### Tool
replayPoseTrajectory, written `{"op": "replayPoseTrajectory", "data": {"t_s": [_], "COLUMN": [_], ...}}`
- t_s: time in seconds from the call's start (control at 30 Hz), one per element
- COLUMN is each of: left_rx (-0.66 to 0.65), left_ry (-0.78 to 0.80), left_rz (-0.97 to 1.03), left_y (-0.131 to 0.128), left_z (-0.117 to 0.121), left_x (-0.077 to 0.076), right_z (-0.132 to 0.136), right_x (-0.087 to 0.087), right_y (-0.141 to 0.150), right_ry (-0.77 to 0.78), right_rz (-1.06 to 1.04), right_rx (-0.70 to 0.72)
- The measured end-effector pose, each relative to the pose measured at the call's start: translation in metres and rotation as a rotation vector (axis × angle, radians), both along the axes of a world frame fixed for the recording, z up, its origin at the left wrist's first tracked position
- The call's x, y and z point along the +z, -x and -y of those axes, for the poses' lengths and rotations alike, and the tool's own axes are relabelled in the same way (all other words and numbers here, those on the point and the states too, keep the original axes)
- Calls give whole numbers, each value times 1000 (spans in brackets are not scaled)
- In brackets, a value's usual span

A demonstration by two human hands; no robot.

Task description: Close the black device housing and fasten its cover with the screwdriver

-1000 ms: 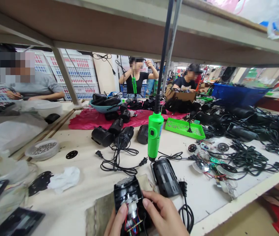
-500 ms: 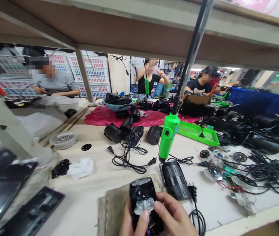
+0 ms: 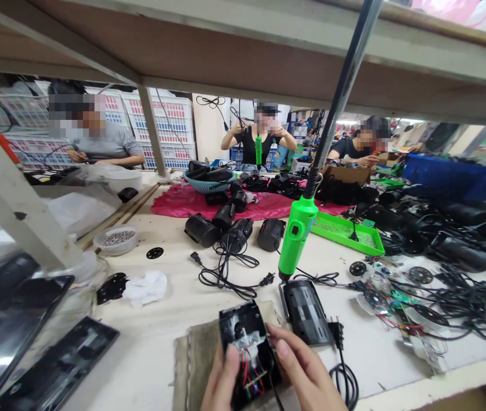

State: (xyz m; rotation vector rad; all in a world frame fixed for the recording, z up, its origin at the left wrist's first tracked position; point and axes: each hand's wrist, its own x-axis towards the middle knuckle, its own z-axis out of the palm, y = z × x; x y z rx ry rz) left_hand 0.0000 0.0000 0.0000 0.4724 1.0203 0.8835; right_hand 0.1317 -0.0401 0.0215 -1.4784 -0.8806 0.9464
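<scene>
A black open plastic housing (image 3: 236,322) is tilted up at the bottom middle, with red wires, a small circuit board and a clear part inside it. My left hand (image 3: 221,374) grips its left side, the thumb over the edge. My right hand (image 3: 305,368) holds the right side with fingers curled, near a black cable that runs down out of the housing. Under them lies a worn grey-brown pad (image 3: 187,365). Just beyond, a green electric screwdriver (image 3: 296,237) hangs over a closed black housing (image 3: 306,314).
Several black housings (image 3: 202,228) with cords lie ahead. A green tray (image 3: 349,242) of small parts stands right of the screwdriver, a round tub (image 3: 116,240) of screws at left. Wired assemblies (image 3: 409,302) and cables crowd the right. A shelf (image 3: 243,63) spans overhead; co-workers sit opposite.
The housing has turned and tilted in my hands, so its wires and board now show. My left thumb has moved from the clear part to the left edge. The view has shifted slightly.
</scene>
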Motion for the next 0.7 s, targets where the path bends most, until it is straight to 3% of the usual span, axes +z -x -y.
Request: {"op": "replayPoseTrajectory", "data": {"t_s": [0.2, 0.5, 0.7], "left_rx": [-94, -25, -53], "left_ry": [216, 228, 264], "left_rz": [173, 281, 233], "left_y": [12, 7, 10], "left_z": [-16, -11, -12], "left_x": [11, 42, 35], "right_z": [1, 4, 5], "right_x": [7, 3, 1], "right_y": [5, -5, -8], "right_ry": [2, 7, -18], "right_rz": [-34, -51, -67], "right_rx": [11, 146, 138]}}
